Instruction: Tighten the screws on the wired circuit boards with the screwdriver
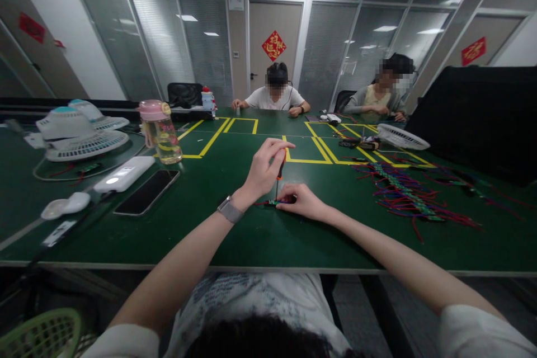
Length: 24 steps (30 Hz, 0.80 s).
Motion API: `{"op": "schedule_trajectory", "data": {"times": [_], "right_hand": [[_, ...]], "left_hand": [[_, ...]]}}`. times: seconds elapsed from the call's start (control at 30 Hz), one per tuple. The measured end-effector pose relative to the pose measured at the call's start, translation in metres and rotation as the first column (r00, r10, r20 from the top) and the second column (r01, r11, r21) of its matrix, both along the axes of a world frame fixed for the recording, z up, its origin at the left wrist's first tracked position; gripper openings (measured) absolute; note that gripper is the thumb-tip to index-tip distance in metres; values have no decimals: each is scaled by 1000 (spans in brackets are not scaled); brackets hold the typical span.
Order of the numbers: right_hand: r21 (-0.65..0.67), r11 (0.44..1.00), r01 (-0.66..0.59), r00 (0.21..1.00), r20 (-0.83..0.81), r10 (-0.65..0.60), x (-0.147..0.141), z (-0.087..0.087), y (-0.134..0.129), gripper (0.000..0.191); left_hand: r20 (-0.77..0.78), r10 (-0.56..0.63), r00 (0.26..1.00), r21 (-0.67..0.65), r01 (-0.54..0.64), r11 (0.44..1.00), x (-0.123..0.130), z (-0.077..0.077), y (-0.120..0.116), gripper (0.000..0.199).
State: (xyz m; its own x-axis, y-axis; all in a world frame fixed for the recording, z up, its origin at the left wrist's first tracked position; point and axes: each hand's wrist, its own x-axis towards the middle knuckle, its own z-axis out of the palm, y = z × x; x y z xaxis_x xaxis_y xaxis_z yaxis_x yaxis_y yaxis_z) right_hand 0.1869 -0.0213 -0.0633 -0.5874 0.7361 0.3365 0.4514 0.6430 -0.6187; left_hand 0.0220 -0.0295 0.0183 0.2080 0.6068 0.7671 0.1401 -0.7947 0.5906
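My left hand (265, 168), with a watch on its wrist, is closed round the handle of a black and orange screwdriver (279, 175). The screwdriver stands upright, its shaft reaching down to a small green circuit board (272, 202) on the green table (243, 240). From the right, my right hand (302, 201) rests on the table, its fingers pinching the right end of that board and its wires. A red wire sticks out to the board's left. The screwdriver's tip is too small to make out exactly.
A phone (146, 193), power bank (125, 173), pink-lidded bottle (160, 133) and white fans (84, 137) are at left. Right are many wired boards (409, 196) and a black screen (474, 123). Two people (274, 95) sit opposite. Yellow tape (308, 161) marks the table.
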Motion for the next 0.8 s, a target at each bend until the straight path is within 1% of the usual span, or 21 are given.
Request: {"op": "schedule_trajectory", "data": {"times": [0.07,0.1,0.13,0.2,0.27,0.33,0.4,0.43,0.47,0.53,0.57,0.6,0.67,0.8], "right_hand": [[15,1000,-3,1000,11,3,0,1,0,13],[19,1000,-5,1000,18,5,0,1,0,13],[22,1000,-9,1000,22,8,1,1,0,13],[26,1000,-13,1000,21,12,1,1,0,13],[35,999,-14,1000,19,14,1,1,0,13],[48,999,-10,1000,20,9,1,1,0,13],[59,998,-11,1000,26,10,1,1,-1,12],[63,998,-17,999,29,15,1,2,-1,11],[65,998,-24,999,32,21,2,3,-1,10],[66,997,-38,999,40,35,3,4,-2,8],[66,997,-39,998,42,37,3,4,-2,7],[66,997,-37,999,41,34,4,5,-1,6],[64,998,-27,999,38,25,7,4,-1,5],[44,999,1,1000,28,-2,11,2,2,6]], "left_hand": [[36,-129,991,-120,133,984,1,1,0,25],[55,-167,984,-166,174,971,1,2,1,24],[68,-176,982,-191,186,964,2,1,2,23],[71,-126,989,-169,137,976,1,0,4,20],[51,-34,998,-94,39,995,1,-2,4,18],[16,45,999,-8,-45,999,1,-2,3,15],[-10,48,999,29,-48,998,2,-1,0,19],[-8,9,1000,16,-9,1000,3,-1,-1,23],[6,-57,998,-31,57,998,4,0,-2,26],[65,-167,984,-138,175,975,5,0,-2,29],[98,-190,977,-177,205,963,6,-1,-1,28],[124,-186,975,-198,208,958,6,-2,0,27],[139,-129,982,-187,154,970,6,-4,3,23],[81,0,997,-88,7,996,3,-7,6,17]]}}
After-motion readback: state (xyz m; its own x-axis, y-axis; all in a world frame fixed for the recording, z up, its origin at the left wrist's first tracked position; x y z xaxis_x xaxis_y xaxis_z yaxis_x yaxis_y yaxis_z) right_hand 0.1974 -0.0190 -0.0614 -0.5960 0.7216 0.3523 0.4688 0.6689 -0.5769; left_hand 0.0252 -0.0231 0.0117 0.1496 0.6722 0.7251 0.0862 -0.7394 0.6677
